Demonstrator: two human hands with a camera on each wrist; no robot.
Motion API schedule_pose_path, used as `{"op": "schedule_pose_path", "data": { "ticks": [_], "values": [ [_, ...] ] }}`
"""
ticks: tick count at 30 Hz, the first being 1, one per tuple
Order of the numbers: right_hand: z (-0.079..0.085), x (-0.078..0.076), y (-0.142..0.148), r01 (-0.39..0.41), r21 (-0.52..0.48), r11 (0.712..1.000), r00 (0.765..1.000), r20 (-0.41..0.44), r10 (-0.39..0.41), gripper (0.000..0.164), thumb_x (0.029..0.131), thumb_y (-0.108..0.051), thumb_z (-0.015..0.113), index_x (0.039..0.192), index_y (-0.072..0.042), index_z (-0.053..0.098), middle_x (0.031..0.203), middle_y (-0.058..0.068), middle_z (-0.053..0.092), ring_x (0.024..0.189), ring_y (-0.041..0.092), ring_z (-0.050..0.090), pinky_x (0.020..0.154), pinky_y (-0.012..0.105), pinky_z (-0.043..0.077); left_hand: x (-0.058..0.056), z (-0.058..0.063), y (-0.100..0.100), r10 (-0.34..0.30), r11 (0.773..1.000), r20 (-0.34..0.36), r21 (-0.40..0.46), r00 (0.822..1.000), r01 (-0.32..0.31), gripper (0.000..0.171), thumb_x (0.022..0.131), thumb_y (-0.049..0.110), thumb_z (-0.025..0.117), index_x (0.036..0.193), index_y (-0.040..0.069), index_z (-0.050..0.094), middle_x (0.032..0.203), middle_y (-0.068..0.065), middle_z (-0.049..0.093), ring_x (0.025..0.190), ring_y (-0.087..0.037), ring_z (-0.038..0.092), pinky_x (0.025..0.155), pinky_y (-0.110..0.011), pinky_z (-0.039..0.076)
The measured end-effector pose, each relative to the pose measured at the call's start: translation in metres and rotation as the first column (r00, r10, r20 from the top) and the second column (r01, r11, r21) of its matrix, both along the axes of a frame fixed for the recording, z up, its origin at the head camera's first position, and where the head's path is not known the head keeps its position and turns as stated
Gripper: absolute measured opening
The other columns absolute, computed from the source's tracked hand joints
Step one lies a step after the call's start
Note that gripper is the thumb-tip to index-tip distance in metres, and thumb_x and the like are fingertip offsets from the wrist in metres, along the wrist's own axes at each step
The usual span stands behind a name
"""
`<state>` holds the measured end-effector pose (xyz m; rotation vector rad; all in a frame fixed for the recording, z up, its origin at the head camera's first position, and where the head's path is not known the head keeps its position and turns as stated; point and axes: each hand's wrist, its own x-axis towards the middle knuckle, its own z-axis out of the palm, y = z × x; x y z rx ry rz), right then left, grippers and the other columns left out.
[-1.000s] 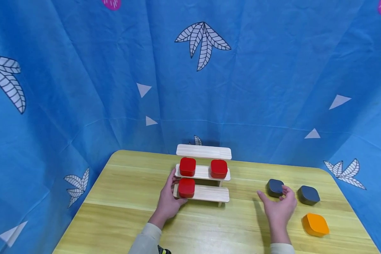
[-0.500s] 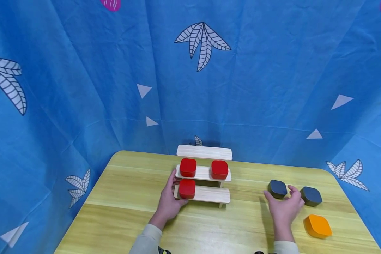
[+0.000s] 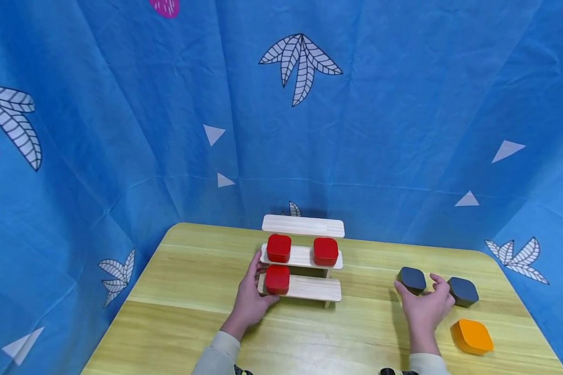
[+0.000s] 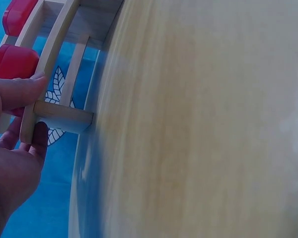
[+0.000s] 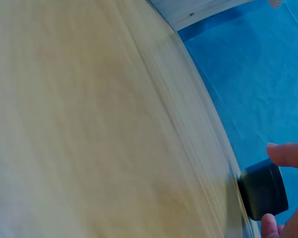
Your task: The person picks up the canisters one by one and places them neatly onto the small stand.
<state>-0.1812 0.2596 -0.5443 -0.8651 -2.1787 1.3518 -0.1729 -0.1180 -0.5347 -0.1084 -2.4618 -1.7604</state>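
Observation:
A three-tiered wooden display stand stands at the table's back middle. My left hand grips the left end of its lowest tier; in the left wrist view the thumb lies along one side of the plank, fingers on the other. Beside that hand a red rounded-square box sits on the lowest tier. My right hand straddles a dark rounded-square box on the table. Its thumb is at the box's left side, while the curved index finger stands slightly off the right side.
Two more red boxes, one left and one right, rest on the middle tier. Right of my right hand lie another dark box and an orange box. A blue patterned curtain hangs behind the table.
My right hand has moved rightward, bringing its thumb and fingers to either side of the nearer dark box. The left hand keeps its hold on the stand.

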Motion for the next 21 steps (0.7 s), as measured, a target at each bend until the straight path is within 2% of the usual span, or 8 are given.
{"op": "schedule_pose_path", "data": {
  "ticks": [8,21],
  "values": [
    [-0.0017,-0.0011,0.0027,-0.022,0.003,1.0,1.0,-0.007,0.022,0.086,0.076,-0.015,0.086,0.145,-0.003,0.037,0.139,0.03,0.033,0.114,0.045,0.04,0.09,0.057,0.038,0.0004,-0.0004,-0.0007,-0.003,1.0,-0.001,0.003,1.0,0.003,0.119,0.068,-0.012,0.085,0.161,0.021,0.018,0.136,0.0,0.048,0.128,-0.022,0.045,0.109,-0.044,0.039],
    [-0.0013,-0.0069,0.0052,-0.054,0.021,0.998,0.998,0.029,0.053,0.085,0.078,-0.013,0.084,0.147,-0.003,0.035,0.138,0.03,0.034,0.126,0.048,0.031,0.099,0.062,0.034,0.001,0.0002,-0.0004,0.003,1.0,0.006,-0.008,1.0,-0.003,0.119,0.068,-0.012,0.085,0.161,0.02,0.018,0.136,0.001,0.047,0.128,-0.022,0.045,0.109,-0.045,0.039]
  ]
}}
